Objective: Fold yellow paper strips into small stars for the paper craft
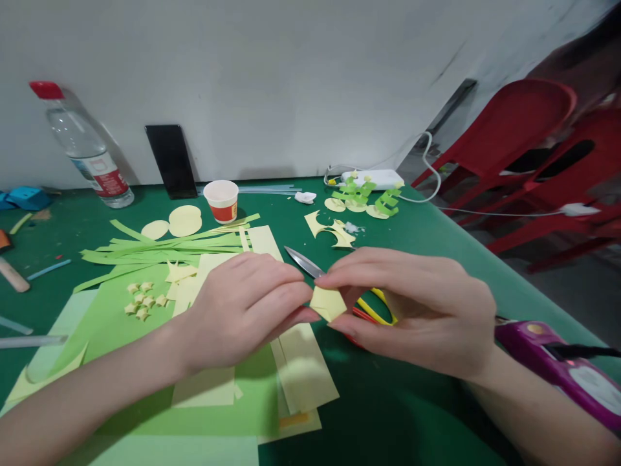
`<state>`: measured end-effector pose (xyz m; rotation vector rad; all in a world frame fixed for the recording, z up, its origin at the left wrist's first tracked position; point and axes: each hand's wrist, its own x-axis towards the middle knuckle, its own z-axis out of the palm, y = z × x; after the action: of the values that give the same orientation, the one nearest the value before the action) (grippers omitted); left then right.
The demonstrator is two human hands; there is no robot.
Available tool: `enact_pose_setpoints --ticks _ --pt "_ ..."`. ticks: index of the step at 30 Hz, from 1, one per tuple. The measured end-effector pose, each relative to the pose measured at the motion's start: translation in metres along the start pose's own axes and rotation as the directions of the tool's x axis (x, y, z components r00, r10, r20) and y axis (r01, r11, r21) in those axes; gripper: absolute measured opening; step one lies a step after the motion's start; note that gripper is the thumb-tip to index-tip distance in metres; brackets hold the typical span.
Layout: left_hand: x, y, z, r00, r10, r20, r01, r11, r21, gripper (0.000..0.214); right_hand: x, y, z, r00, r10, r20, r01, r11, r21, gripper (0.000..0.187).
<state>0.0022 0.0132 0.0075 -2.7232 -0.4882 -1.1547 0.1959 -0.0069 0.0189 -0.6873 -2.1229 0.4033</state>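
Note:
My left hand [245, 307] and my right hand [417, 304] meet over the green table, both pinching a small folded piece of pale yellow paper [327, 303] between thumb and fingers. Scissors [310, 265] with yellow-and-red handles lie under my right hand, blade pointing up-left. Yellow paper strips [303, 366] and a light green sheet [145, 401] lie beneath my hands. Several tiny folded paper stars [143, 299] sit to the left of my left hand.
Long green strips [145, 252], yellow circles [184, 220], a small paper cup [222, 200], a water bottle [85, 145] and a dark phone [171, 160] lean by the wall. Green-and-yellow paper figures [363, 197] sit by a white charger [378, 178]. Purple device [557, 362] at right; red chairs [514, 136] beyond the edge.

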Motion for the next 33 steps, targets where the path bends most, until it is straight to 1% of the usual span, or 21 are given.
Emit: enact_pose_setpoints --ticks 2,6,14,18,24,33 --pt "0.0008 0.0000 -0.0004 1.000 -0.001 0.000 0.001 1.000 0.003 0.019 0.0005 -0.0002 -0.0006 1.000 -0.004 0.015 0.005 1.000 -0.003 0.011" --pt "0.0014 0.0004 -0.0017 1.000 0.009 -0.009 -0.009 1.000 0.020 0.021 0.0017 -0.0019 -0.0021 0.999 -0.006 0.048 0.009 0.998 -0.067 0.011" --pt "0.0000 0.0005 -0.0030 0.998 0.055 0.026 -0.058 0.988 0.144 0.015 -0.0013 -0.0081 -0.0038 0.998 -0.028 0.054 0.039 0.975 -0.219 0.012" --pt "-0.0012 0.0001 -0.0023 0.997 0.077 0.021 -0.079 0.985 0.152 0.013 -0.0014 -0.0066 -0.0021 0.996 -0.077 0.039 0.084 0.975 -0.206 0.013" --pt "-0.0027 0.0004 -0.0033 0.996 0.089 0.003 -0.088 0.985 0.148 0.011 -0.0006 -0.0058 -0.0019 0.995 -0.085 0.049 0.093 0.978 -0.187 0.014" --pt "-0.0027 -0.0014 -0.0009 0.992 0.130 0.007 -0.129 0.978 0.164 0.009 0.0000 -0.0048 -0.0016 0.994 -0.099 0.056 0.108 0.976 -0.192 0.013"
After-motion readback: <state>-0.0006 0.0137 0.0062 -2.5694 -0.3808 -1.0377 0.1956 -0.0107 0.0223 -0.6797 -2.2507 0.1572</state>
